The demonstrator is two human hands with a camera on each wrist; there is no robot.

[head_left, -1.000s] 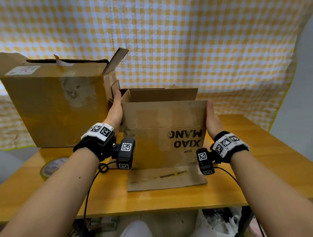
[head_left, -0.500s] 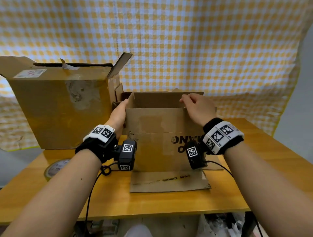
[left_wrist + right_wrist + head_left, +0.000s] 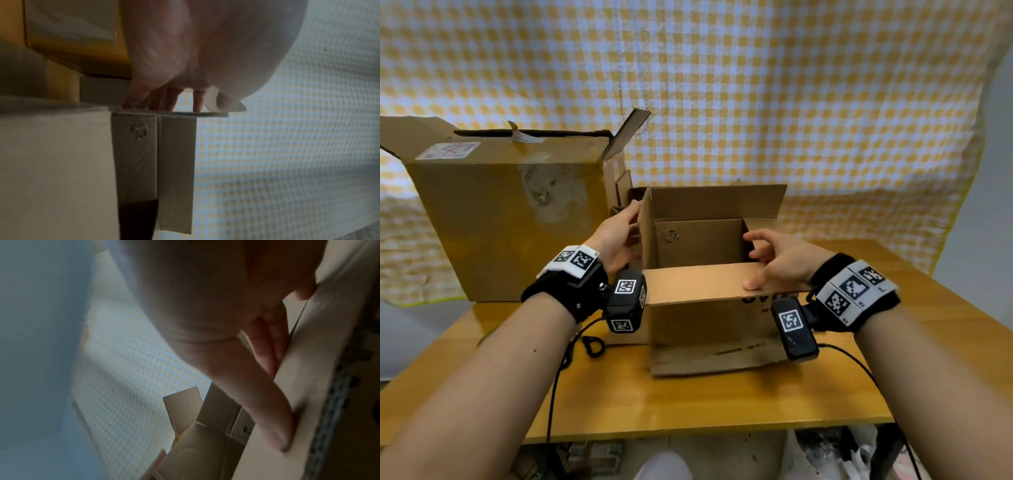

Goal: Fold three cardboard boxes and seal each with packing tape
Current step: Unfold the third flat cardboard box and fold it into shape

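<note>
Flap-folding seems underway: beside the large box (image 3: 500, 222), the left hand (image 3: 616, 236) lays straight fingers against the upright left flap (image 3: 646, 233) of the small box (image 3: 705, 325) on the table (image 3: 619, 394); the right hand (image 3: 780, 263), fingers loosely spread, thumbs the near flap (image 3: 695, 284) down. Next, the left flap probably needs pushing in.

I see the small box (image 3: 709, 325) on the table (image 3: 722, 401) before me, the large box (image 3: 493, 222) left of it, the curtain (image 3: 756, 102) behind both.

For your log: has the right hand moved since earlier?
Yes: the right hand went from the small box's right side left, toward the big box, onto the near flap.
</note>
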